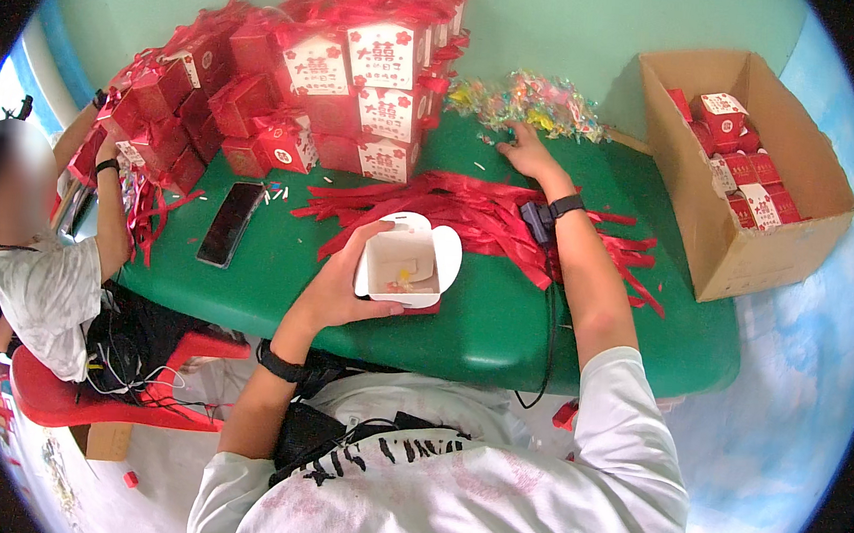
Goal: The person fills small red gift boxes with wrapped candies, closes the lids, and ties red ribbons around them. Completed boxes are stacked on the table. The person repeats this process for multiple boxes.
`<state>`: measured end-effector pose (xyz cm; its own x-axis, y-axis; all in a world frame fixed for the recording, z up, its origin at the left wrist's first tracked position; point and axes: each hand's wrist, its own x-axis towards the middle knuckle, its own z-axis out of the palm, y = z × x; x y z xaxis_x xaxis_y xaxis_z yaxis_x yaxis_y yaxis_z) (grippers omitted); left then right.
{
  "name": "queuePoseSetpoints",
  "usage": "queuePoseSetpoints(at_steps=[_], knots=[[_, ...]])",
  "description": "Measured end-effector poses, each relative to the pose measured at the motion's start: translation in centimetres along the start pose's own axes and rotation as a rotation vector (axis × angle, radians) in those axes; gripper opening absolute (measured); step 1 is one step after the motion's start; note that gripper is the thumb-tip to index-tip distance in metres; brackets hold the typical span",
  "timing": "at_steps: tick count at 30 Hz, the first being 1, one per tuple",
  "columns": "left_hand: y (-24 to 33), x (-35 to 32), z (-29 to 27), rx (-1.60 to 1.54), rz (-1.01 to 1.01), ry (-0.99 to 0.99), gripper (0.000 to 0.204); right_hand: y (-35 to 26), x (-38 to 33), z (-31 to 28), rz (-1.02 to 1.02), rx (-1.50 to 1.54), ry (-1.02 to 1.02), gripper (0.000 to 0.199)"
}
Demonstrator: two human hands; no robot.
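My left hand [337,285] is closed around a small candy box [365,274] above the near side of the green table. Its white flaps are folded out, and a few small wrapped candies [406,277] lie inside. Farther off, my right hand [527,153] is at the near edge of a heap of candies in clear, colourful wrappers [542,106]. Its thumb and fingers look apart, and I see nothing held between them. Beneath my right forearm, a bundle of red ribbons [451,209] spreads over the table.
Finished red-and-white boxes with ribbons [382,60] are stacked high at the back left. A cardboard carton [764,265] holding more boxes stands at the right. A phone [231,223] lies left of the ribbons. At the far left, another person [44,289] handles boxes.
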<state>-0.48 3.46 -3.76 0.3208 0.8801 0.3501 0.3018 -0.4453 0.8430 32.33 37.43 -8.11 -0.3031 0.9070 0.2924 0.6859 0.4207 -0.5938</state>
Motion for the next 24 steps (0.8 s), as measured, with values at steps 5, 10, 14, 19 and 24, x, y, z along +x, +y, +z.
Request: queuePoseSetpoints(at_steps=[5,10,14,19,24], knots=[[-0.7,0.0,-0.1,-0.015,0.039,-0.001,0.102,-2.4,0.0,2.3,-0.209,-0.206,-0.092,0.061],[-0.4,0.1,-0.2,0.038,0.067,-0.002,0.103,-2.7,-0.4,0.8,-0.190,-0.252,-0.173,0.049],[-1.2,-0.1,-0.3,0.026,0.067,0.005,0.104,-3.5,-1.0,-0.6,-0.202,-0.259,-0.115,0.043],[-0.6,0.2,-0.2,0.016,0.050,-0.010,0.103,-1.5,-2.2,0.6,-0.288,-0.277,0.152,0.040],[-0.6,0.0,-0.1,0.021,0.038,0.000,0.103,-2.1,-1.6,-1.0,-0.204,-0.248,-0.053,0.048]])
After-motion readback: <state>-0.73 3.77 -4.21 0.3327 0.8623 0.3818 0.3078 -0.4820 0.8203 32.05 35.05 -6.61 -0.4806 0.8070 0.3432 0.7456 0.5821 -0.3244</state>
